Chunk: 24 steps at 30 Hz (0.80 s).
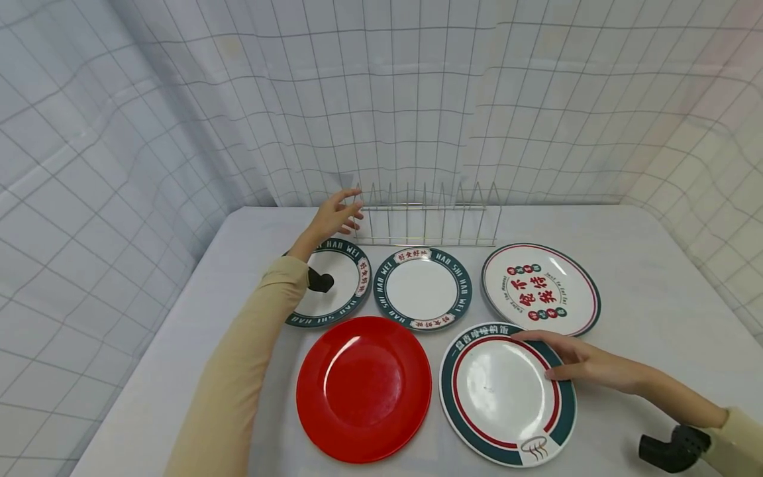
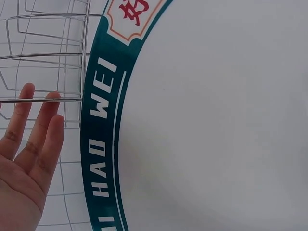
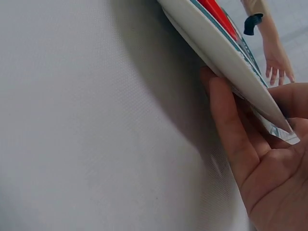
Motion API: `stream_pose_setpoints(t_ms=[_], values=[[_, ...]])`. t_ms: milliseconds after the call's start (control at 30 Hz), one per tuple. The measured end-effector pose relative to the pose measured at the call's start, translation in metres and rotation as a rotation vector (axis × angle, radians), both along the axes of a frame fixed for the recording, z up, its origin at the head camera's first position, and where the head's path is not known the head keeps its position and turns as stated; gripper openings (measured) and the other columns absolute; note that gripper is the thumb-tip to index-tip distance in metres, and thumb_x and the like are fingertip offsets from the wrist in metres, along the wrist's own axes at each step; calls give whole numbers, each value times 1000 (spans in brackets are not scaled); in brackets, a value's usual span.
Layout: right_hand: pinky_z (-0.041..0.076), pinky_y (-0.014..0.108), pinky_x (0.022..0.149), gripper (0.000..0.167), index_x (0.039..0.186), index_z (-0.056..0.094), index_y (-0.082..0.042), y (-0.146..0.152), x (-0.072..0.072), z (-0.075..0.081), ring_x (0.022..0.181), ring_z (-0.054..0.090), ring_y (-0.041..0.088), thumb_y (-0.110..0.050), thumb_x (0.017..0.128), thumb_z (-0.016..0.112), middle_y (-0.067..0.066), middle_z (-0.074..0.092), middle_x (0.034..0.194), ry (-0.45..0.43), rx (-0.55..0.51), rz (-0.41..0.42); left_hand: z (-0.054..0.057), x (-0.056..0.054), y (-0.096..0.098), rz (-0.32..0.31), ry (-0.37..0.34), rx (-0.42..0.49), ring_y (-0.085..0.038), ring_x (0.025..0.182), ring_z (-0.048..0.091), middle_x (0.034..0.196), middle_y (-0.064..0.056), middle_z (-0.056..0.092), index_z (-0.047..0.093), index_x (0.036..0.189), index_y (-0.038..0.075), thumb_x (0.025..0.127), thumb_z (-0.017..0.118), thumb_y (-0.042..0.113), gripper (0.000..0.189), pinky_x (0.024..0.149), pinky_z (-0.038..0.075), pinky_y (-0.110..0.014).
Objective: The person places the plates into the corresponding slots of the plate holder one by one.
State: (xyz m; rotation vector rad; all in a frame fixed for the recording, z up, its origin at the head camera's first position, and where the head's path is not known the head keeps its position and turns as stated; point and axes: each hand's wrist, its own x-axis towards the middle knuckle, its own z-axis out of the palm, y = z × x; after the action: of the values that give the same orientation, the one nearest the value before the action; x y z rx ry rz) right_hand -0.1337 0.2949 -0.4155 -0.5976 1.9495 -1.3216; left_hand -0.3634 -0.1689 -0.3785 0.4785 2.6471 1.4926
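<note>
Right grip (image 1: 587, 363) pinched the green-and-red ringed plate (image 1: 503, 391) just left of it by one edge, a one-sided hold that could have let it tip into the red plate (image 1: 365, 391) beyond; left grip (image 1: 335, 215) was loose-fingered by the wire rack (image 1: 426, 207), contact unclear.

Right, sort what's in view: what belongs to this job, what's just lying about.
Seemingly part of the job:
green-and-red-rimmed plate, pinched by the right hand
wire rack, beside the left hand
probably the untouched red plate, two HAO WEI plates and red-lettered plate

Just surroundings, nothing stray:
gridded curtain
white tabletop
black wrist gear
</note>
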Motion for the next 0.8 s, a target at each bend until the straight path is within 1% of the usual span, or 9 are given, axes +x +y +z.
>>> stream_pose_setpoints(t_ms=[67, 133, 233, 300, 367, 467, 533, 700, 800], values=[[39, 12, 94, 62, 151, 28, -12, -1, 2, 2, 123, 31, -19, -13, 95, 56, -26, 37, 143, -5, 8, -11, 0, 0, -1, 0, 3, -5, -31, 90, 69, 118, -25, 64, 35, 149, 16, 102, 46, 36, 52, 78, 56, -39], [43, 16, 93, 63, 152, 26, -14, 0, 3, 3, 121, 34, -17, -14, 96, 55, -23, 33, 145, -38, 8, -30, -1, 0, -2, -4, 1, -2, -32, 91, 69, 118, -25, 64, 36, 149, 18, 102, 46, 35, 51, 79, 56, -40], [52, 27, 90, 63, 153, 21, -18, 0, 4, 5, 118, 50, -2, -14, 98, 52, -8, 31, 148, -98, -24, -61, -2, -1, -3, -3, 1, 7, -35, 92, 68, 116, -25, 64, 37, 148, 19, 102, 47, 35, 50, 79, 56, -42], [55, 36, 87, 62, 154, 18, -21, 1, 4, 6, 112, 59, 11, -13, 100, 48, -5, 34, 145, -139, -65, -71, -2, 0, -4, 2, -4, 14, -37, 93, 67, 115, -25, 64, 38, 148, 20, 101, 48, 36, 50, 79, 56, -43], [55, 40, 86, 60, 153, 19, -25, 1, 4, 7, 108, 63, 20, -13, 101, 46, -3, 39, 142, -164, -92, -87, -2, 0, -4, 9, -7, 18, -37, 93, 67, 113, -25, 64, 39, 148, 21, 101, 48, 36, 50, 79, 56, -43], [55, 40, 86, 57, 153, 22, -29, 0, 5, 9, 108, 63, 19, -13, 102, 43, -9, 42, 139, -172, -113, -106, -1, 2, -5, 18, -13, 17, -38, 94, 68, 111, -26, 64, 39, 148, 23, 101, 48, 37, 50, 79, 56, -43], [55, 39, 86, 55, 152, 25, -30, -1, 6, 10, 109, 62, 16, -14, 103, 42, -10, 40, 140, -161, -114, -120, -1, 3, -5, 26, -16, 20, -38, 94, 68, 110, -26, 64, 39, 147, 23, 101, 48, 37, 50, 79, 56, -43], [54, 37, 87, 53, 152, 24, -23, 0, 9, 18, 109, 60, 13, -14, 103, 41, -22, 36, 136, -118, -90, -126, -1, 3, -5, 38, -22, 28, -38, 94, 68, 110, -27, 64, 40, 147, 21, 101, 49, 34, 49, 80, 56, -44], [55, 37, 86, 51, 151, 24, -24, 1, 10, 24, 107, 62, 14, -15, 103, 40, -27, 36, 135, -101, -87, -142, -1, 2, -2, 36, -34, 43, -37, 93, 68, 111, -27, 63, 40, 147, 19, 101, 49, 31, 48, 81, 56, -44]])
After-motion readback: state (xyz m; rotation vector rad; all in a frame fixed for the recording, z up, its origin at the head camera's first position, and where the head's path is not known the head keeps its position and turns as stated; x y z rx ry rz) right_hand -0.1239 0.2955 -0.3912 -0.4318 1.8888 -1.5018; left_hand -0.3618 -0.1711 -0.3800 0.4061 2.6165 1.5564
